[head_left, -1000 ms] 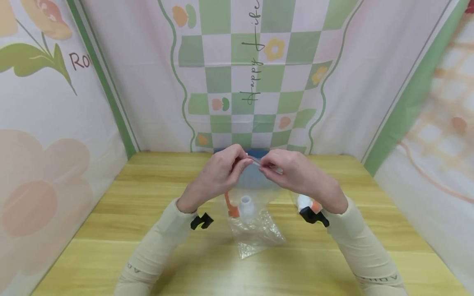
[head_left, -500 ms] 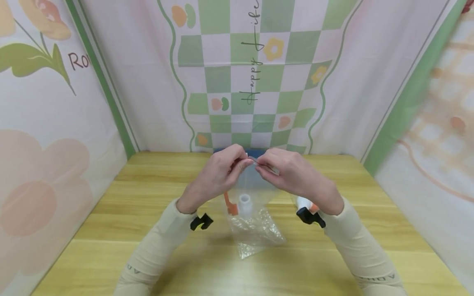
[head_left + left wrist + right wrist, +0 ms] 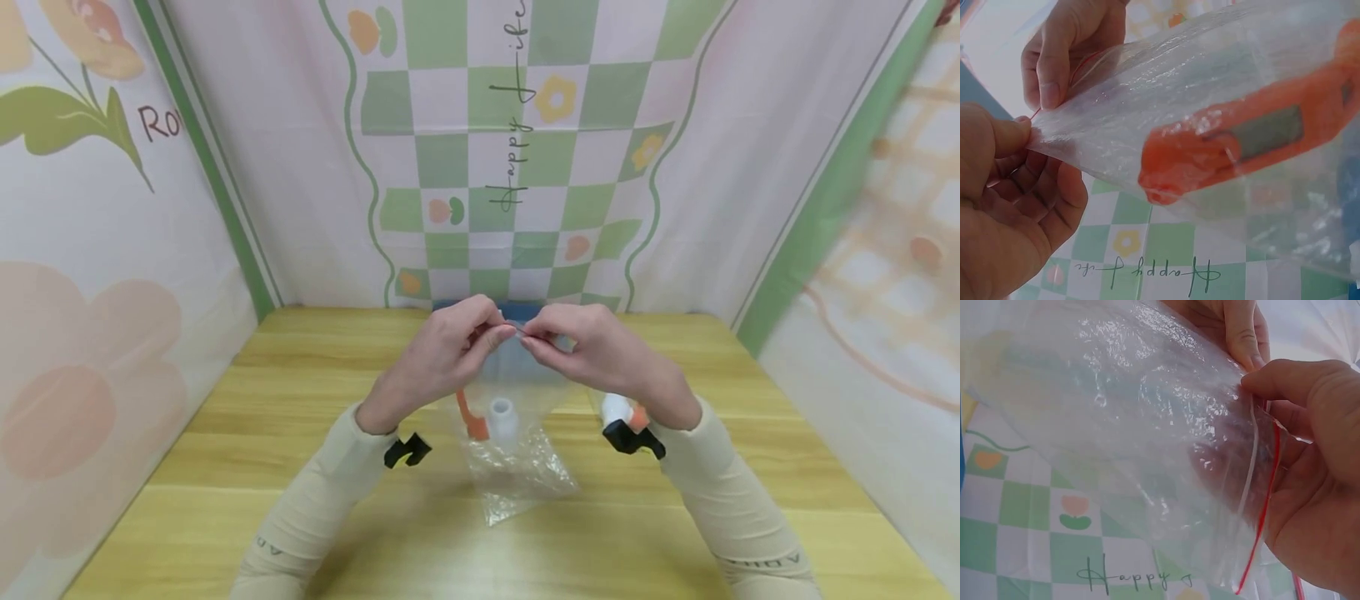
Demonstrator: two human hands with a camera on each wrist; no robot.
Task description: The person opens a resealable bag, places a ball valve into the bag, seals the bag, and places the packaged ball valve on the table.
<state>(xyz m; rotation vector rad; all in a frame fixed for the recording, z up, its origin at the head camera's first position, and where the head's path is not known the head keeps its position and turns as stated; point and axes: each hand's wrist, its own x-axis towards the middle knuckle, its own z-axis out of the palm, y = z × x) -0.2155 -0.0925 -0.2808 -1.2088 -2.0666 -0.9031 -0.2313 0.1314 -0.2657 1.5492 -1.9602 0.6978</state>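
Observation:
Between my hands hangs a clear zip-lock bag (image 3: 1116, 119) with a red seal line. My left hand (image 3: 453, 343) pinches its top edge between thumb and index finger. Close beside it, my right hand (image 3: 596, 346) pinches the same edge, a small gap apart. Through the plastic shows an orange piece (image 3: 1210, 147) with a grey window; its long shape (image 3: 472, 417) hangs left of a white bottle-like piece (image 3: 502, 421) with a round open mouth. In the right wrist view the red seal line (image 3: 1266, 506) runs down past my right palm.
Crinkled clear plastic (image 3: 525, 471) lies below the hands; I cannot tell whether it belongs to the same bag. Near my right wrist is a white piece (image 3: 615, 410) with orange beside it. Something blue (image 3: 450, 307) stands at the table's (image 3: 300, 358) back edge, before the curtain.
The right fingertips came a little left, closer to the left hand, then back slightly right. The bag's contents swung slightly left, then right. Both hands keep pinching the edge.

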